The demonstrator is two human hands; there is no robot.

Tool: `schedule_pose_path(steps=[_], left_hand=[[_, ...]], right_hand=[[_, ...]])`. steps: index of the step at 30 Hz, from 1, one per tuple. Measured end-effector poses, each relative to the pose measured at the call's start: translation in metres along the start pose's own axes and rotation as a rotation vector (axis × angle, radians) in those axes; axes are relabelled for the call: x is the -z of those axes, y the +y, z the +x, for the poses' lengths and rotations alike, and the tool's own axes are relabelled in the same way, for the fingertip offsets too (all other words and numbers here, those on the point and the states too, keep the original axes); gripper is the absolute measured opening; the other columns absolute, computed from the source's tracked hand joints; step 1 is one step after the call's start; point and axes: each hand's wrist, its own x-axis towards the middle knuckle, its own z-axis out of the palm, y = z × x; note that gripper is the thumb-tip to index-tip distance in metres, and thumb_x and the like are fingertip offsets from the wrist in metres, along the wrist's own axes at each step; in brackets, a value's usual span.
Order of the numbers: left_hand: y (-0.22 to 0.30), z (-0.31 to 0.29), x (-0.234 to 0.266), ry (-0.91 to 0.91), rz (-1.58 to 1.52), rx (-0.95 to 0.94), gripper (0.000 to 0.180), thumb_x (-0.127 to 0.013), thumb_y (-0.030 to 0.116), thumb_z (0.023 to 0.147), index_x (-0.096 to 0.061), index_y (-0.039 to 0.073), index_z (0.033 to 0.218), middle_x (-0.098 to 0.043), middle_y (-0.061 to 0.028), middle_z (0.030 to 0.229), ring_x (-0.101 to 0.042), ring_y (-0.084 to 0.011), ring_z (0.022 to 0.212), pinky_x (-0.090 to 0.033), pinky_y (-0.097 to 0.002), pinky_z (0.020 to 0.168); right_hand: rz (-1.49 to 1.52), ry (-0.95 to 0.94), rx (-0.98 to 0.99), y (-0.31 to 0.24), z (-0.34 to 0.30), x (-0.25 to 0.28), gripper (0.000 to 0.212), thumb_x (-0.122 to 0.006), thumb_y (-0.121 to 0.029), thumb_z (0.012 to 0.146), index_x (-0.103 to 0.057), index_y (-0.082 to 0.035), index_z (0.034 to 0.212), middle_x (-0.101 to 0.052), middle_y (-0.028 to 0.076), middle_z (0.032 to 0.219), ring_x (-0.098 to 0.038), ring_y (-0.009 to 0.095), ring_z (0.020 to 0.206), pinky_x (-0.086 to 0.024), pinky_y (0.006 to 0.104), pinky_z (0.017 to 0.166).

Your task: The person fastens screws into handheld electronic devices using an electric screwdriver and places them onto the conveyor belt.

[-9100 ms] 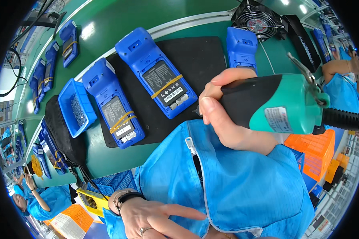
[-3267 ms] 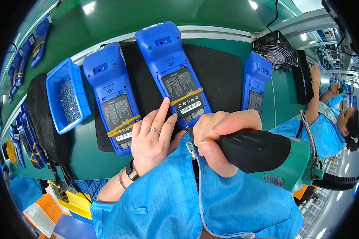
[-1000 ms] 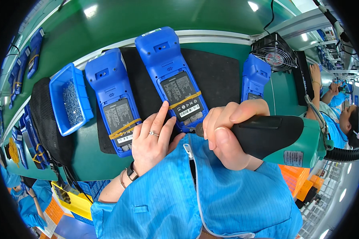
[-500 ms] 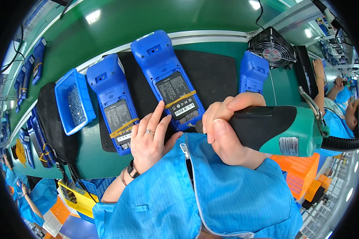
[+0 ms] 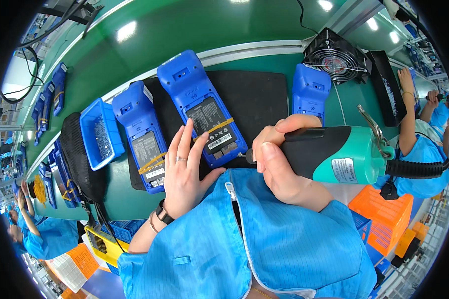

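Note:
A blue handheld terminal (image 5: pixel 187 88) lies face down on a black mat (image 5: pixel 257 94), its black battery (image 5: pixel 207 119) crossed by a yellow rubber band. Against its lower left edge rests my left hand (image 5: pixel 183 157), fingers spread, index fingertip by the battery. In my right hand (image 5: pixel 282 154) is a green and black electric screwdriver (image 5: pixel 339 153), held sideways with its bit at the terminal's lower right corner. Whether the bit sits on a screw is too small to tell. Another blue terminal (image 5: pixel 137 117) with a banded battery lies just left of my left hand.
A blue bin of small screws (image 5: pixel 102 137) stands at left beside a black mesh bag (image 5: pixel 82 159). At right are a third blue terminal (image 5: pixel 309 89), a black fan (image 5: pixel 336 60) and a long black box (image 5: pixel 386 89). Co-workers sit at both sides.
The terminal under my hands has shifted slightly down and left in view. My left index finger lies higher along the battery. The screwdriver stays at the same corner, its body a little lower.

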Motion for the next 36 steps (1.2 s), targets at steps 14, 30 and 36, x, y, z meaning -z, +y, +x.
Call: schedule_pose_path(steps=[14, 30, 36], left_hand=[[-0.008, 0.038, 0.034, -0.351, 0.135, -0.164, 0.085, -0.082, 0.017, 0.061, -0.047, 0.011, 0.138, -0.036, -0.0102, 0.151, -0.032, -0.0344, 0.140, -0.033, -0.0504, 0.108], [-0.001, 0.093, 0.025, -0.546, 0.483, -0.759, 0.056, -0.055, 0.016, 0.087, -0.043, 0.021, 0.141, -0.051, -0.0097, 0.130, -0.043, -0.0257, 0.132, -0.033, -0.0523, 0.109], [0.000, 0.110, 0.041, -0.516, 0.390, -0.690, 0.074, -0.073, 0.008, 0.062, -0.049, 0.017, 0.131, -0.050, -0.0087, 0.126, -0.045, -0.0257, 0.129, -0.030, -0.0544, 0.110]], right_hand=[[0.028, 0.004, -0.035, 0.009, 0.002, 0.028, 0.035, -0.050, 0.007, 0.089, -0.037, -0.009, 0.117, -0.050, 0.004, 0.070, -0.049, 0.014, 0.057, -0.043, 0.0300, 0.056], [0.271, 0.224, -0.068, 0.009, -0.003, 0.012, 0.035, -0.048, 0.015, 0.083, -0.040, -0.004, 0.112, -0.051, 0.007, 0.069, -0.049, 0.013, 0.053, -0.043, 0.0277, 0.050], [0.393, 0.291, -0.084, 0.012, -0.002, 0.012, 0.034, -0.060, 0.013, 0.081, -0.047, -0.001, 0.109, -0.057, 0.005, 0.070, -0.055, 0.008, 0.056, -0.043, 0.0222, 0.051]])
